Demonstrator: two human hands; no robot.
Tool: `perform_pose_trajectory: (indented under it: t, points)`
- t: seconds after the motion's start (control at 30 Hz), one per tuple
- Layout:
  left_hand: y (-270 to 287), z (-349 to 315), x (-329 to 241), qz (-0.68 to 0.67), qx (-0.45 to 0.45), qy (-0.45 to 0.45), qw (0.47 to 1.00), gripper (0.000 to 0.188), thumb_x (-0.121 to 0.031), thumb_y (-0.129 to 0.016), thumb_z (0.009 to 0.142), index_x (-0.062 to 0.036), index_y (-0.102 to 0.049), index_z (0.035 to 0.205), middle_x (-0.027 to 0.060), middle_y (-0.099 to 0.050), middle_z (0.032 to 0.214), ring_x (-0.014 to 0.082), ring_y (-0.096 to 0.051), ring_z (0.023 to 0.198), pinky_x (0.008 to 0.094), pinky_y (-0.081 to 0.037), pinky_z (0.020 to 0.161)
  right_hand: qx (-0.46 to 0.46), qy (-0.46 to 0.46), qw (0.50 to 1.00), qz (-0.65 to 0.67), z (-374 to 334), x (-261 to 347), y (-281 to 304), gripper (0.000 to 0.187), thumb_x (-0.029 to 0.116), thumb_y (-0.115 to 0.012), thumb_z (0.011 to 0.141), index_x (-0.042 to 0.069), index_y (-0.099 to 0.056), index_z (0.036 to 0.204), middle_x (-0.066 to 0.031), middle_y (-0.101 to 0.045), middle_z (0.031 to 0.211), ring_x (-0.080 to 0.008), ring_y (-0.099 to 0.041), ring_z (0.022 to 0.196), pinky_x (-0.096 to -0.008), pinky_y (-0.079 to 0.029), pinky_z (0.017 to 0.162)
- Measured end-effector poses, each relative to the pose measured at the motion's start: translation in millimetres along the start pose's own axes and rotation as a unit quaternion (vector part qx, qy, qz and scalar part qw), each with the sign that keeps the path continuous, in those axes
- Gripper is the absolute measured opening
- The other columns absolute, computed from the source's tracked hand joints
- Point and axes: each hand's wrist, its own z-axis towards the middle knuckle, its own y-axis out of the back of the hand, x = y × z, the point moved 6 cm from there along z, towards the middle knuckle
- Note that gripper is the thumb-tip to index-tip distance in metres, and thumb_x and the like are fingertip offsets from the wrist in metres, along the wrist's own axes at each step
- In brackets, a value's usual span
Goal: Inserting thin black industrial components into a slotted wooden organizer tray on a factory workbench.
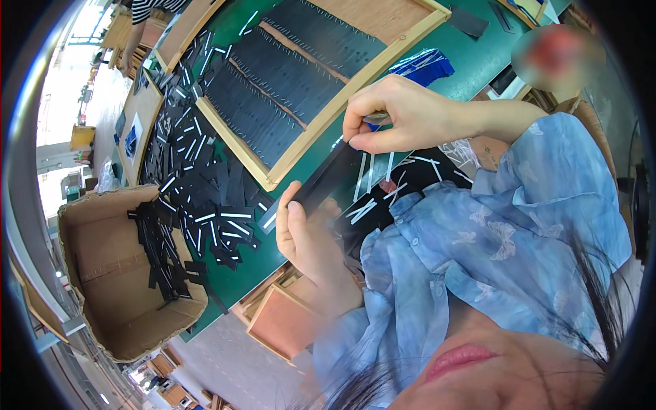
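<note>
A dark strip [326, 179] with a pale end is stretched at a slant between my hands, over the edge of the green table. Its lower end is pinched between the thumb and fingers of my left hand [304, 236]. My right hand [403, 116] is closed on the upper end, fingers curled; a small item partly hidden in those fingers cannot be made out. Beyond my hands, a wooden frame [314, 131] holds rows of dark pieces with thin pale tips along their edges. White strips [361, 212] lie on dark cloth in front of my body.
Many loose black strips with white bands [198, 164] are heaped on the green table [236, 277] at left. A cardboard box [102, 301] at its edge holds more strips. A blue bundle [427, 66] lies beyond my right hand. Another person's arm [133, 44] shows at far left.
</note>
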Motion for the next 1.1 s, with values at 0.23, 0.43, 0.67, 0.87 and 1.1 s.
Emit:
perform_pose_trajectory:
  t: [0.23, 0.43, 0.67, 0.87, 1.1]
  points:
    - [-10.6, -1.6, 8.0, 0.051, -0.054, -0.079, 0.994, 0.033, -0.016, -0.042, 0.097, 0.0088, -0.050, 0.117, 0.0169, -0.064, 0.088, 0.0184, -0.064, 0.073, 0.0271, -0.053, 0.068, -0.133, 0.105, 0.969, -0.178, -1.5, 7.2, 1.7, 0.009, 0.009, -0.067, 0.070, 0.010, -0.062, 0.077, -0.0019, -0.059, 0.074, -0.0202, -0.060, 0.069, -0.0327, -0.047, 0.058]
    - [-18.2, -5.1, 14.0, 0.060, -0.062, -0.121, 0.989, 0.036, -0.017, -0.040, 0.098, 0.0105, -0.047, 0.120, 0.0170, -0.064, 0.090, 0.0190, -0.063, 0.080, 0.0302, -0.051, 0.076, -0.181, 0.195, 0.911, -0.315, -5.1, 15.8, -5.3, 0.019, 0.010, -0.070, 0.061, 0.011, -0.058, 0.075, -0.0009, -0.055, 0.076, -0.0192, -0.057, 0.069, -0.0310, -0.045, 0.055]
    - [-34.3, -3.6, 14.2, 0.096, -0.061, -0.162, 0.980, 0.039, -0.016, -0.036, 0.099, 0.0143, -0.043, 0.122, 0.0192, -0.061, 0.097, 0.0211, -0.064, 0.083, 0.0313, -0.052, 0.078, -0.185, 0.228, 0.799, -0.524, 0.5, 19.4, -35.2, 0.021, 0.017, -0.058, 0.065, 0.004, -0.060, 0.081, -0.0033, -0.050, 0.076, -0.0149, -0.052, 0.065, -0.0266, -0.044, 0.056]
    - [-24.5, 11.3, 21.4, -0.067, -0.054, -0.093, 0.992, 0.041, -0.018, -0.041, 0.096, 0.0092, -0.039, 0.127, 0.0183, -0.058, 0.107, 0.0238, -0.059, 0.087, 0.0352, -0.050, 0.079, -0.121, 0.287, 0.883, -0.350, -11.6, 29.7, -32.6, 0.024, 0.015, -0.065, 0.070, 0.005, -0.064, 0.093, -0.0041, -0.056, 0.082, -0.0153, -0.058, 0.067, -0.0259, -0.046, 0.053]
    - [-29.4, 7.8, 26.3, -0.242, -0.008, -0.058, 0.968, 0.044, -0.022, -0.047, 0.095, 0.0031, -0.035, 0.129, 0.0134, -0.054, 0.111, 0.0191, -0.058, 0.091, 0.0294, -0.050, 0.081, -0.112, 0.042, 0.993, 0.004, 8.0, 7.3, -9.4, 0.015, 0.016, -0.067, 0.083, 0.003, -0.060, 0.083, -0.0048, -0.057, 0.076, -0.0131, -0.056, 0.067, -0.0254, -0.043, 0.061]
